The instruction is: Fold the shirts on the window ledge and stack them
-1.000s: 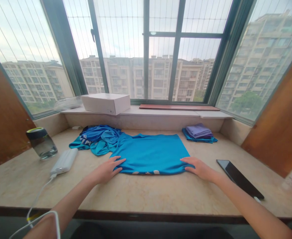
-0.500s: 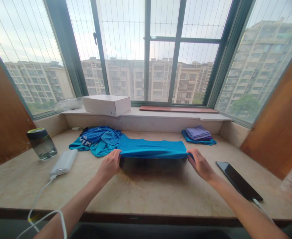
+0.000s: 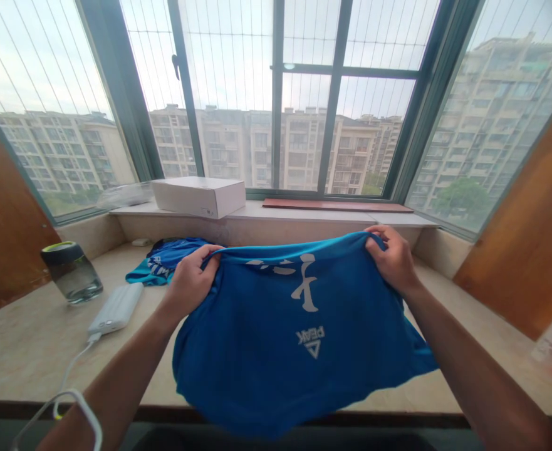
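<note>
A stone sill counter [image 3: 31,351] runs beneath a wide bay window [image 3: 276,94]. The left hand [image 3: 188,283] and right hand [image 3: 393,260] each pinch an upper corner of the blue shirt [image 3: 280,351], which a second ago lay flat on the counter and now hangs lifted between them, printed face toward the camera. Left of the left hand sit a power bank [image 3: 113,310], a jar [image 3: 71,272] and crumpled blue clothing [image 3: 165,260]; a white box [image 3: 198,195] rests beyond.
</note>
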